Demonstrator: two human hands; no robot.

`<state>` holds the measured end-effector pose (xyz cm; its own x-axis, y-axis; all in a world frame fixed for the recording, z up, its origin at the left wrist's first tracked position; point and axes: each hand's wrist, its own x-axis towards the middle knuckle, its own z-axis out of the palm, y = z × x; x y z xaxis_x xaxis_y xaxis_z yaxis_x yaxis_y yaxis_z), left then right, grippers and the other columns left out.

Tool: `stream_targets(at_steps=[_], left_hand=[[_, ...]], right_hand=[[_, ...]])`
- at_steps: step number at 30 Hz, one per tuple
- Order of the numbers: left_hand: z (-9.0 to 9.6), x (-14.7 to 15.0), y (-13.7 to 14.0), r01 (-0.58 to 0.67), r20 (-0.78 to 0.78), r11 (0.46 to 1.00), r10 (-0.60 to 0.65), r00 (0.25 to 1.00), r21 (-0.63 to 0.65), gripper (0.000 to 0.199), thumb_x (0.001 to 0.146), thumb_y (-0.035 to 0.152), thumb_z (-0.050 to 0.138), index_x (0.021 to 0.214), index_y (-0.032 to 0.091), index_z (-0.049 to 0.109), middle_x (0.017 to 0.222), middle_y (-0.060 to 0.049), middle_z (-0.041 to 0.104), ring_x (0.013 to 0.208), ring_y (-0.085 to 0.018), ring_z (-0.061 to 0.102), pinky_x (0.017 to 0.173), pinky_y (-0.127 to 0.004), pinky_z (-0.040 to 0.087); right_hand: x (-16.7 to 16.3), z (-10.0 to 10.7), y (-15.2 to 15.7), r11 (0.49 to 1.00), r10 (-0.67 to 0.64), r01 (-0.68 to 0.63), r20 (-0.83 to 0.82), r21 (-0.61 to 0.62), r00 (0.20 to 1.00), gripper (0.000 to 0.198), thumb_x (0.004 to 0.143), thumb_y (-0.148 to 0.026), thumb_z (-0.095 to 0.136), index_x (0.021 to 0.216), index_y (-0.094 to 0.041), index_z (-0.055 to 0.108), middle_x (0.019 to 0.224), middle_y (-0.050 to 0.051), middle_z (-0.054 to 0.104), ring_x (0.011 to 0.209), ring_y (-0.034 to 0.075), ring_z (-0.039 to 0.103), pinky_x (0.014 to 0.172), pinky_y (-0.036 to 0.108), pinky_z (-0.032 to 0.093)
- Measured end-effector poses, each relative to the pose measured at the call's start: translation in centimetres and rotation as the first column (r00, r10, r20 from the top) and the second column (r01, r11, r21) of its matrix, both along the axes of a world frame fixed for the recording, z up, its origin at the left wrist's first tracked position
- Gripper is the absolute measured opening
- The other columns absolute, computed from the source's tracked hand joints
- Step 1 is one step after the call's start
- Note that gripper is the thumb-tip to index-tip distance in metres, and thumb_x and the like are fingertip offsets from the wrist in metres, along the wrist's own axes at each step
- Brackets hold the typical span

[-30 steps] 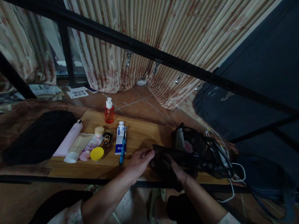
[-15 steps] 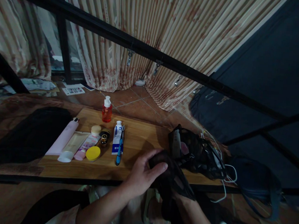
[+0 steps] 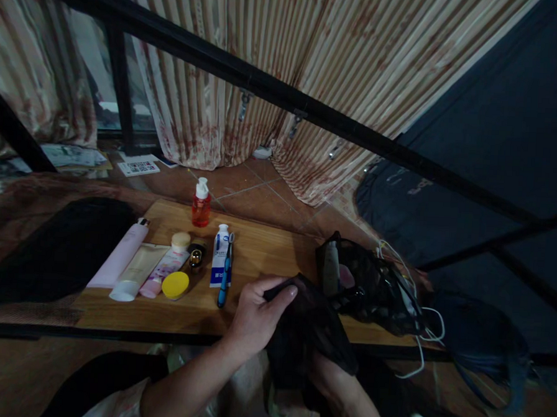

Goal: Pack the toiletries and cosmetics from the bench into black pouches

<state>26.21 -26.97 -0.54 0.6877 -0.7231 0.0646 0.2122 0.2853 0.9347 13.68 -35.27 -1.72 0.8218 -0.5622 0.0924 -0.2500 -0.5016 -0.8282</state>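
My left hand (image 3: pixel 256 316) pinches the edge of a black mesh bag (image 3: pixel 303 315) between thumb and fingers. My right hand (image 3: pixel 332 382) is inside that bag up to about the wrist, its fingers hidden by the dark fabric. Left of my hands, a blue toothbrush (image 3: pixel 224 274) lies on a toothpaste tube (image 3: pixel 219 252). To their right sits a filled black mesh pouch (image 3: pixel 368 285) with bottles showing through.
On the wooden board (image 3: pixel 267 245) are a red pump bottle (image 3: pixel 201 207), a pink bottle (image 3: pixel 120 256), a beige tube (image 3: pixel 139 270) and a yellow-lidded jar (image 3: pixel 175 284). A folded black cloth item (image 3: pixel 62 247) lies left. A black rail (image 3: pixel 275 93) crosses ahead; white cable (image 3: pixel 434 319) hangs right.
My right hand has sunk lower with the bag, and its fingers have drawn back from the far end. The bag hangs looser and wider. My left hand has shifted slightly left.
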Motion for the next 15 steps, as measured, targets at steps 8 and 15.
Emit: stream_targets(at_steps=[8,15], left_hand=[[-1.7,1.5,-0.5,-0.029,0.028,0.998,0.028,0.999,0.050,0.020,0.081,0.031,0.063,0.091,0.017,0.073,0.083,-0.001,0.072,0.074,-0.014,0.063,0.066,-0.020,0.047],[-0.3,0.7,0.1,0.172,0.251,0.983,-0.184,0.950,0.066,0.018,0.085,0.026,0.057,0.091,0.017,0.072,0.084,0.000,0.071,0.078,-0.014,0.062,0.072,-0.021,0.046]], right_hand=[[-4.6,4.8,1.9,0.925,0.380,-0.379,-0.056,0.023,0.923,0.018,0.087,-0.023,0.055,0.098,-0.023,0.070,0.075,0.002,0.071,0.065,0.015,0.066,0.061,0.022,0.052],[-0.4,9.7,-1.9,0.936,0.079,-0.058,0.046,-0.348,0.996,0.032,0.081,-0.030,0.065,0.112,-0.024,0.063,0.112,0.006,0.066,0.106,0.020,0.060,0.090,0.032,0.047]])
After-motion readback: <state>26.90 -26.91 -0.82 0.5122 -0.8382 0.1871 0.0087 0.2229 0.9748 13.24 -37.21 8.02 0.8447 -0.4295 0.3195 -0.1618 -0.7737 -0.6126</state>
